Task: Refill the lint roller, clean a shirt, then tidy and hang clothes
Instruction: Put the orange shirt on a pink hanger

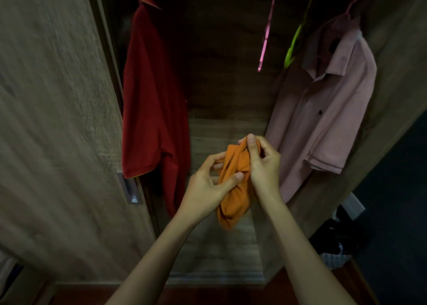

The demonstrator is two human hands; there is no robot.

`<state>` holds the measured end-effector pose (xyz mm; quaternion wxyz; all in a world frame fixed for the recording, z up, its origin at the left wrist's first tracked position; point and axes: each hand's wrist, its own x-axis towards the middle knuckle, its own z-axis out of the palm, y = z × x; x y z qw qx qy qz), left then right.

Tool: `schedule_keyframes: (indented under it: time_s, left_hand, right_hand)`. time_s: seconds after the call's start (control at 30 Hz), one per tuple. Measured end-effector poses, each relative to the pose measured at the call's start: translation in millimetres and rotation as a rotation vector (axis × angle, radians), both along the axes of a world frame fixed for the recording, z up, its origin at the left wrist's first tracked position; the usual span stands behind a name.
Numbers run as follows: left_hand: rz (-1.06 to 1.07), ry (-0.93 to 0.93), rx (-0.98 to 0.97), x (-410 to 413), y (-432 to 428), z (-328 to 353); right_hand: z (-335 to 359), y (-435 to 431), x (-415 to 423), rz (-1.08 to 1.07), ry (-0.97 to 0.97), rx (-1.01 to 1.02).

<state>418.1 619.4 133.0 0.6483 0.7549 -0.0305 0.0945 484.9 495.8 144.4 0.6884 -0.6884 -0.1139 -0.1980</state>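
Observation:
A bunched orange garment (234,189) hangs between both hands in front of the open wardrobe. My left hand (208,186) grips its lower middle, thumb pressed across the cloth. My right hand (263,163) pinches the top of the bundle between thumb and fingers. A red polo shirt (150,101) hangs at the left inside the wardrobe. A pink polo shirt (323,112) hangs at the right on a pink hanger. Two bare hangers, one pink (265,34) and one green (294,43), dangle from the rail between the shirts.
The wooden sliding door (53,119) with a recessed metal handle (131,191) stands at the left. A wooden shelf (219,242) lies below my hands. At the lower right a basket (337,256) holds dark clothes on the floor.

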Motion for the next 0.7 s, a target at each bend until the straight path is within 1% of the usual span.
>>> schedule_keyframes:
  time_s: [0.1, 0.23, 0.37, 0.43, 0.53, 0.6, 0.67, 0.7]
  left_hand:
    - [0.075, -0.047, -0.003, 1, 4, -5]
    - [0.059, 0.009, -0.068, 7, 9, -9]
    - [0.064, -0.008, -0.105, 12, 16, -9]
    - [0.074, -0.046, -0.083, 12, 19, -7]
    - [0.086, -0.163, -0.03, 7, 20, 1]
    - [0.053, -0.199, -0.013, 1, 21, 10]
    - [-0.003, -0.226, 0.067, -5, 24, 15]
    - [-0.037, -0.229, 0.138, -7, 26, 15]
  right_hand:
    - [-2, -3, 3, -0.028, -0.049, -0.08]
    - [3, -8, 5, -0.04, -0.072, -0.152]
    - [6, -7, 8, -0.024, -0.061, -0.173]
    - [5, -7, 9, -0.039, -0.063, -0.195]
    - [2, -5, 11, -0.094, -0.096, -0.234]
    - [2, -4, 12, -0.139, -0.097, -0.251]
    - [4, -4, 13, -0.2, -0.096, -0.273]
    - [5, -4, 14, -0.227, -0.099, -0.282]
